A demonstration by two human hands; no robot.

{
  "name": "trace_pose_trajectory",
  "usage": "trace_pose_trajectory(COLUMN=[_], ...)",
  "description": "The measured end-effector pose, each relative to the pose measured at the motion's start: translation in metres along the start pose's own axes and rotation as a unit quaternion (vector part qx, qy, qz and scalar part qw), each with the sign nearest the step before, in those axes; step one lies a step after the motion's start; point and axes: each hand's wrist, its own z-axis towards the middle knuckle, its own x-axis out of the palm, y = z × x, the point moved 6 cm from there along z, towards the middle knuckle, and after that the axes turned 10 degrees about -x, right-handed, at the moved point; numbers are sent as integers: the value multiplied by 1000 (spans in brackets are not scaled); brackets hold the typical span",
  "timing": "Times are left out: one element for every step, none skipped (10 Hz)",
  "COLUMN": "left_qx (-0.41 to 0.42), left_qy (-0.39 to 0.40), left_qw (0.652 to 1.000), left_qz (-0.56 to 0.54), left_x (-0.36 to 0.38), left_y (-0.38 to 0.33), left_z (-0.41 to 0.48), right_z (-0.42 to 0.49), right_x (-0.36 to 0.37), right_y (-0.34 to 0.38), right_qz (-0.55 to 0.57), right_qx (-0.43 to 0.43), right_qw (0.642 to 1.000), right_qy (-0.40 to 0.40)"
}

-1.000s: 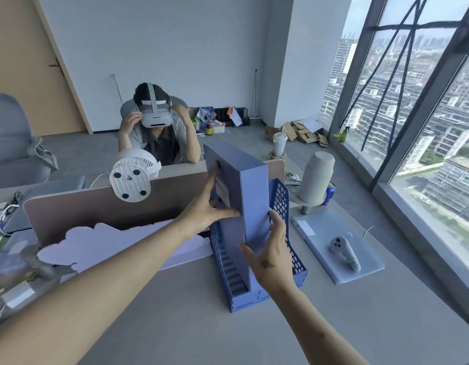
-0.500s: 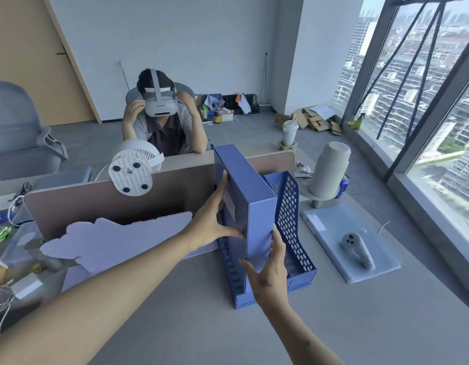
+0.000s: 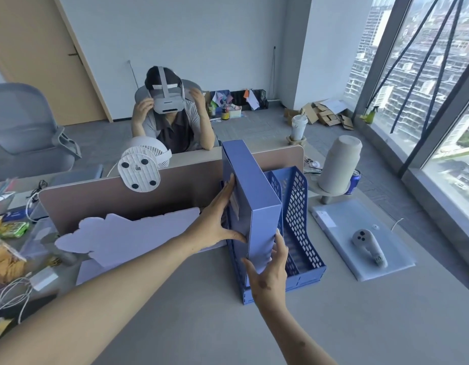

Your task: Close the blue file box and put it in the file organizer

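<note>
The blue file box (image 3: 257,204) is closed and stands upright on its narrow edge, its lower part inside a left slot of the blue mesh file organizer (image 3: 299,227). My left hand (image 3: 219,225) grips its left face, thumb on the front spine. My right hand (image 3: 269,275) holds the bottom of the spine from the front. The organizer's right slot holds nothing. The organizer stands on the grey desk (image 3: 333,325) against the beige divider.
A beige divider panel (image 3: 128,201) runs behind the organizer, with a white fan (image 3: 141,169) on top. A light blue mat (image 3: 365,243) with a grey controller (image 3: 367,246) lies right. A grey vessel (image 3: 338,164) stands behind it. A person in a headset sits opposite. Clutter fills the left.
The file box has gone lower into the organizer's left slot, both hands following it down. The camera has tilted slightly downward.
</note>
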Motion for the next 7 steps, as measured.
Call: trace_pose_trajectory(left_qx=[-26,-39,-46,-44,-35,-31,-43], left_qy=[3,3,-7,-18,-28,-37,-69], left_qw=[1000,999,997,996,996,997,995], left_qz=[6,38,63,80,79,67,51], left_x=[11,26,40,45,45,44,35], left_y=[16,26,38,43,45,48,54], left_z=[-7,-16,-26,-30,-32,-34,-42], right_z=[-9,-19,-28,-31,-29,-28,-18], right_x=[4,6,7,7,5,-3,-18], right_y=[-10,-22,-35,-39,-37,-34,-19], right_qz=[-1,-8,-36,-34,-50,-37,-8], right_qx=[-1,4,3,12,4,16,-10], right_qw=[1000,1000,999,998,997,998,1000], right_qy=[16,29,40,46,51,56,9])
